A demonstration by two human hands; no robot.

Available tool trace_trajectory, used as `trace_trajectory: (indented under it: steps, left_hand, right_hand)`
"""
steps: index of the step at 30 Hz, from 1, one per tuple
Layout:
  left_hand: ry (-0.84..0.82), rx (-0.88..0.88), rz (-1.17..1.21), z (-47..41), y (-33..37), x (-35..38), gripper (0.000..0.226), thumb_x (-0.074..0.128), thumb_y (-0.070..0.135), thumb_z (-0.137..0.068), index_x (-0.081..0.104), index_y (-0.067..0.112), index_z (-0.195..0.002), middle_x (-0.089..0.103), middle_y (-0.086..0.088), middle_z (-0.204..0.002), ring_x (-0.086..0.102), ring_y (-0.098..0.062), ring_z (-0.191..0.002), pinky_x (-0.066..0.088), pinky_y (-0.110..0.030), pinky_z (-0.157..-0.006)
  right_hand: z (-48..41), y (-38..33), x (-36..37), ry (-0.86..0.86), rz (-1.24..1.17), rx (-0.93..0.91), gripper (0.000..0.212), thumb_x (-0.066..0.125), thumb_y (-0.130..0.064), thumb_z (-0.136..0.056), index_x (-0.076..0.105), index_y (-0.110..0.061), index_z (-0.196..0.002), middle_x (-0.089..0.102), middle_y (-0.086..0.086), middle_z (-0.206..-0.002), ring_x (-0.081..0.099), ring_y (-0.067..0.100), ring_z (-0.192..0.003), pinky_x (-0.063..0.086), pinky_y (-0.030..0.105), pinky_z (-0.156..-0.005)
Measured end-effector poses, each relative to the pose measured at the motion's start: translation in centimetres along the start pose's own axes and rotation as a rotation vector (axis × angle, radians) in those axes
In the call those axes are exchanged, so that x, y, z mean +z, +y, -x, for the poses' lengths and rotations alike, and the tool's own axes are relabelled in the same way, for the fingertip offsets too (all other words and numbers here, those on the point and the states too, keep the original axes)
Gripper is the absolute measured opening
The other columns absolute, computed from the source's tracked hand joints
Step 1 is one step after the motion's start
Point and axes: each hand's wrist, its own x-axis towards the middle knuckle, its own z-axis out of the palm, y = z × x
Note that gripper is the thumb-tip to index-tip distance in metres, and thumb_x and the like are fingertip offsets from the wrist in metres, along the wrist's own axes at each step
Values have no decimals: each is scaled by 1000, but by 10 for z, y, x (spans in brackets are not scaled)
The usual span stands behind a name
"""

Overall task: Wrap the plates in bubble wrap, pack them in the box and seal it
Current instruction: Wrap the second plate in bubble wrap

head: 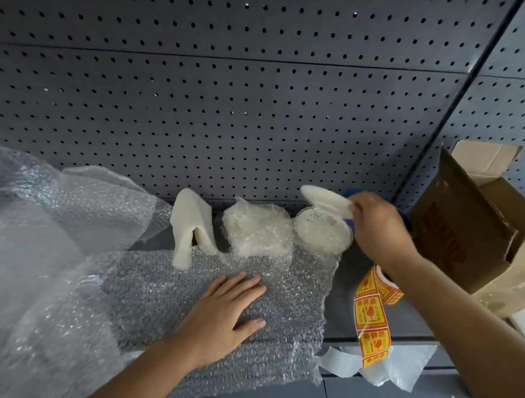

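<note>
A person's left hand [228, 308] is lying flat, fingers spread and palm down, pressing on a sheet of bubble wrap [215, 320] that is spreading across the grey shelf [381, 396]. The right hand [377, 228] is pinching the rim of a small white plate [323, 200] and holding it tilted in the air, just above a clear tub [324, 234] with a white lid that is standing at the far edge of the sheet. Beside the tub on the left, a bundle already wrapped in bubble wrap [257, 232] is sitting against the perforated back panel [231, 88], with a folded white foam sheet [187, 227] standing next to it. The cardboard box [476, 232] is resting on the right, tipped with its flaps open; its inside cannot be made out from here. A roll of red-and-yellow fragile stickers [371, 312] is trailing down between the sheet and the box, over peeled white backing paper [398, 367].
</note>
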Motion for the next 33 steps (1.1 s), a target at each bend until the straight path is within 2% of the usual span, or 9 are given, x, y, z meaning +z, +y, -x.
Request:
trace_trajectory:
  steps: [6,8,11,13,16,20,24,29,33]
  left_hand:
    - [-2,2,16,2,0,-2,69,23,70,-100,9,41,-161,-5,23,-168,-16,0,-154,-18,-28,-122]
    - [-1,1,30,1,0,-2,71,21,71,-97,10,41,-161,-3,23,-167,-14,0,-154,-17,-28,-122]
    - [19,10,53,2,0,-2,67,26,66,-101,13,39,-161,-1,22,-167,-13,2,-153,-15,-27,-123]
    - [56,4,120,3,0,-4,59,32,53,-107,17,36,-161,3,23,-165,-9,4,-151,-11,-25,-124]
    - [108,-33,231,2,-5,-5,52,37,35,-110,25,31,-160,22,17,-165,8,6,-149,-3,-22,-125]
    - [115,-55,263,4,-13,-4,54,44,35,-108,28,31,-160,18,20,-166,6,4,-152,0,-20,-126]
    - [169,-105,313,13,-12,-10,47,53,28,-106,45,31,-152,22,31,-154,16,12,-144,15,-17,-125]
    - [330,-292,527,67,7,-28,20,61,33,-100,66,41,-117,63,38,-118,57,21,-107,41,0,-90]
    - [365,-494,862,126,3,-30,7,70,40,-87,72,46,-88,78,11,-89,72,-3,-73,58,-20,-62]
  right_hand:
    - [42,-32,-67,345,-184,-263,12,56,-2,-98,67,0,-101,62,5,-89,51,12,-74,38,12,-63]
    - [69,-41,-63,297,-212,-368,13,55,-1,-98,67,-4,-101,63,5,-92,57,13,-80,45,9,-75]
    - [112,-49,-28,141,-249,-478,29,55,10,-89,65,-9,-108,67,7,-106,67,22,-94,57,29,-83]
    - [136,-46,3,67,-266,-519,31,55,10,-87,66,-7,-110,66,7,-113,67,19,-103,55,24,-90]
    - [159,-35,40,-45,-199,-524,49,62,16,-72,62,-12,-113,61,3,-121,65,19,-109,56,27,-89]
    - [167,-20,61,-175,-132,-466,65,66,21,-58,64,-14,-113,58,0,-124,65,21,-111,60,29,-80]
    - [172,-19,69,-200,-103,-464,54,76,14,-64,67,-17,-107,62,-1,-122,62,15,-115,58,21,-80]
    - [174,-17,74,-201,-123,-448,35,81,-6,-77,68,-22,-105,63,-6,-121,62,11,-114,56,25,-91]
    - [171,-19,68,-185,-161,-422,17,61,-29,-92,68,-27,-108,60,-13,-122,61,6,-109,56,28,-87]
